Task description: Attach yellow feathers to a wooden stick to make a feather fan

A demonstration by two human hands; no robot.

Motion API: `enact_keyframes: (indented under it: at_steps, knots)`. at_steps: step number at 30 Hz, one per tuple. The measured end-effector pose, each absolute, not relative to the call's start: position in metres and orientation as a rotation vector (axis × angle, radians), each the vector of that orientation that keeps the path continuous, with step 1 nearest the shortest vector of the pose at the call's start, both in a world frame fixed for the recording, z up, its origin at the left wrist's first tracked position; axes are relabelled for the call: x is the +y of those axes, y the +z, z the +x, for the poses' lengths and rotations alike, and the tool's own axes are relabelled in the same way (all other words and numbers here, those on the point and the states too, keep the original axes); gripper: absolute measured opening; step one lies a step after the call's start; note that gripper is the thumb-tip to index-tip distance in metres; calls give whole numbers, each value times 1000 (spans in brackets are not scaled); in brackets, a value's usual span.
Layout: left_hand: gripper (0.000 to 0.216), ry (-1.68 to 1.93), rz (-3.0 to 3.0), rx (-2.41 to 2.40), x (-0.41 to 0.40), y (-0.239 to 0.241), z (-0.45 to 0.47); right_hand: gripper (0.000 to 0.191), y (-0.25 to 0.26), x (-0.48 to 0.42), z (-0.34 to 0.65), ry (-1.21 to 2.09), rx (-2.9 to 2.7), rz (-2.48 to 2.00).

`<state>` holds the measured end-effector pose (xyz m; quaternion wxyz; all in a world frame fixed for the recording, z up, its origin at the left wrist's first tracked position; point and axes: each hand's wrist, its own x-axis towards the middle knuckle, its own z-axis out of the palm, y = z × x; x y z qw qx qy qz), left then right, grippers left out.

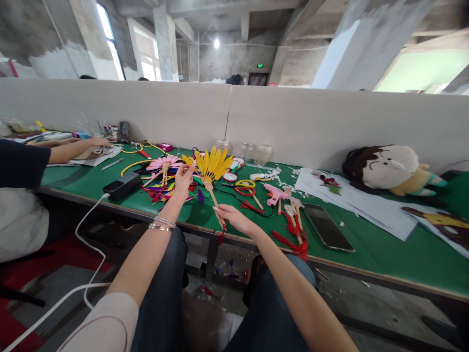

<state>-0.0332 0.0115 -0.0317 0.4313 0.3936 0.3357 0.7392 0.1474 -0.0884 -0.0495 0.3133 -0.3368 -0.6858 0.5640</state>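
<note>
A yellow feather fan [211, 166] on a thin wooden stick stands up over the green table [384, 249]. My right hand [231, 218] pinches the lower end of the stick near the table's front edge. My left hand [183, 179] is raised beside the fan's left side, its fingertips pinching the edge of a yellow feather. A bracelet sits on my left wrist. A pink feather fan [163, 164] lies on the table behind my left hand, over a heap of coloured feathers [161, 191].
A pink glue gun [273, 195], red scissors [245, 187], red-tasselled sticks [295, 225], a phone [327, 227] and white papers [366, 203] lie to the right. A plush doll [388, 168] rests by the partition. A black charger [122, 186] with a white cable and another person's arm [69, 149] are left.
</note>
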Motion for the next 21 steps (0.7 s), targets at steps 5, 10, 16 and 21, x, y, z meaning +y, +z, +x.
enact_keyframes:
  at_steps: [5, 10, 16, 21]
  knots:
    - [32, 1886, 987, 840, 13, -34, -34, 39, -53, -87, 148, 1488, -1820, -903]
    - [32, 1869, 947, 883, 10, -29, -34, 39, -51, -88, 148, 1501, -1812, -895]
    - [32, 1792, 887, 834, 5, -26, -31, 40, -46, -89, 149, 1449, -1806, -908]
    - [42, 1568, 886, 794, 2, -24, -28, 41, -46, -89, 148, 1447, -1796, -910]
